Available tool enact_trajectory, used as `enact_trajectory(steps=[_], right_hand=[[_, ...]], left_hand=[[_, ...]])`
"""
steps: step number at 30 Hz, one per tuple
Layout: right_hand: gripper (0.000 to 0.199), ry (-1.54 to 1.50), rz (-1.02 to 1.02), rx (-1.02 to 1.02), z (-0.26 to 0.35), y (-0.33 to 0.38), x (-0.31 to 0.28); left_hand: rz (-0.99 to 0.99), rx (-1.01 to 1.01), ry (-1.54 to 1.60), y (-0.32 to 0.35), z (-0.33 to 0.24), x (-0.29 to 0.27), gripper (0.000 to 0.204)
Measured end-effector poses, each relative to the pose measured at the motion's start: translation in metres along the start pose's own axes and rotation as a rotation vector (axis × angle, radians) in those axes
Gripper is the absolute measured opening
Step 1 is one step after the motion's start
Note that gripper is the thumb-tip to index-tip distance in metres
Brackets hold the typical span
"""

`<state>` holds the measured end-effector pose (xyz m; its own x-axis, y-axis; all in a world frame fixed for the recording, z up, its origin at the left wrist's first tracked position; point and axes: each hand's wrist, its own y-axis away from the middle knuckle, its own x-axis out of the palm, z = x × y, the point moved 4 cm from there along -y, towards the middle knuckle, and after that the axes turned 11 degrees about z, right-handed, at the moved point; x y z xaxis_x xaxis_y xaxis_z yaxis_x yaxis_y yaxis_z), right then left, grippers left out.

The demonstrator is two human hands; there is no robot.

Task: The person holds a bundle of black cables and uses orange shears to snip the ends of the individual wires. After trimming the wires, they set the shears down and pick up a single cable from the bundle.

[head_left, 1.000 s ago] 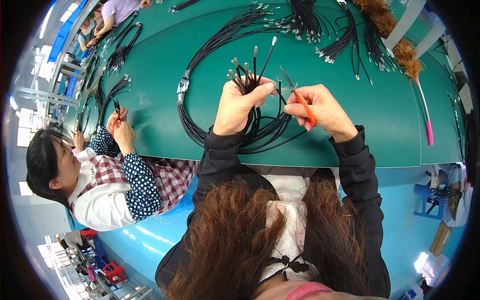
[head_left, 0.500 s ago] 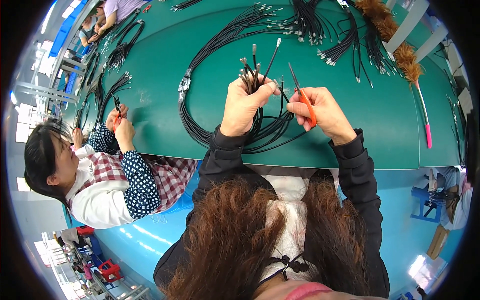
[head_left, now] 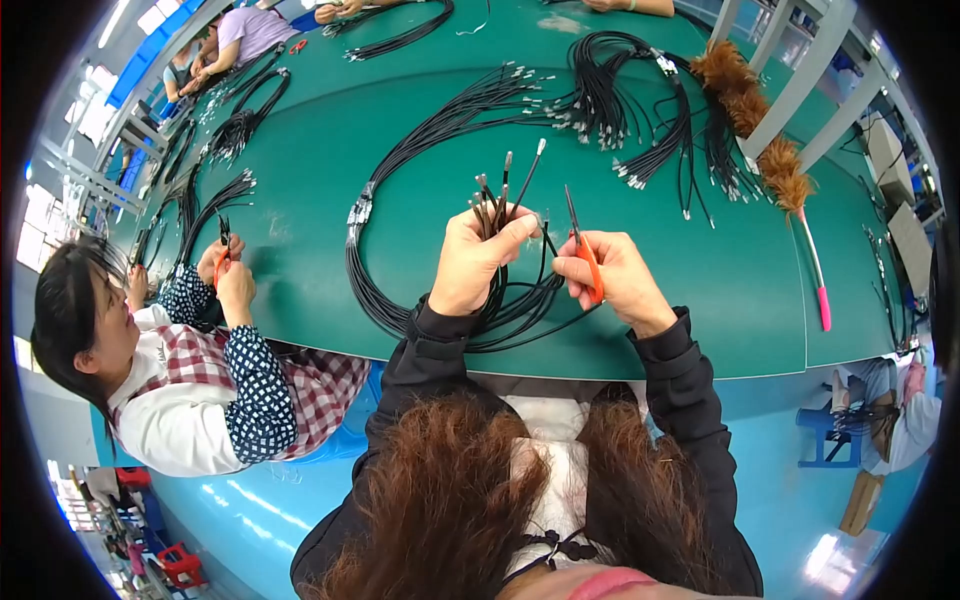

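Observation:
My left hand is closed around several black cables whose metal-tipped ends stick up between thumb and fingers. In my right hand is a pair of orange-handled scissors, its dark blades pointing up and away. Between my two hands runs a strand of black cable; the right fingertips are close to it, though whether they pinch it I cannot tell. The held cables belong to a large looped bundle that curves round on the green table to the left, tied with a silvery-white band.
More black cable bundles lie farther off on the green table. A brown feather duster with a pink handle end rests at right beside grey metal posts. At left, a co-worker in a checked apron holds orange-handled pliers.
The whole view has shifted, so the table sits lower and more of its far side shows. My hands keep nearly the same hold on the cables and scissors.

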<state>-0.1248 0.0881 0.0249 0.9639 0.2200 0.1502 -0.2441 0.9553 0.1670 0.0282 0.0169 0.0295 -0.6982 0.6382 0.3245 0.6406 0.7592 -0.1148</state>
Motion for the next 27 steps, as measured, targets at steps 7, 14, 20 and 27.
enact_trajectory(steps=[7,14,20,27], right_hand=[[0.014,-0.005,-0.010,0.010,0.004,-0.003,0.001],[0.017,0.145,-0.105,-0.205,0.027,-0.010,0.000],[0.016,0.253,-0.044,-0.326,0.048,-0.026,0.011],[0.015,-0.131,-0.059,-0.297,0.032,-0.034,0.009]], left_hand=[[-0.010,0.020,-0.010,-0.003,0.003,-0.006,0.009],[-0.030,0.072,0.029,-0.003,-0.006,-0.001,0.009],[0.003,0.064,0.032,0.003,-0.006,0.001,0.010],[-0.004,0.076,0.038,0.001,-0.005,0.002,0.010]])
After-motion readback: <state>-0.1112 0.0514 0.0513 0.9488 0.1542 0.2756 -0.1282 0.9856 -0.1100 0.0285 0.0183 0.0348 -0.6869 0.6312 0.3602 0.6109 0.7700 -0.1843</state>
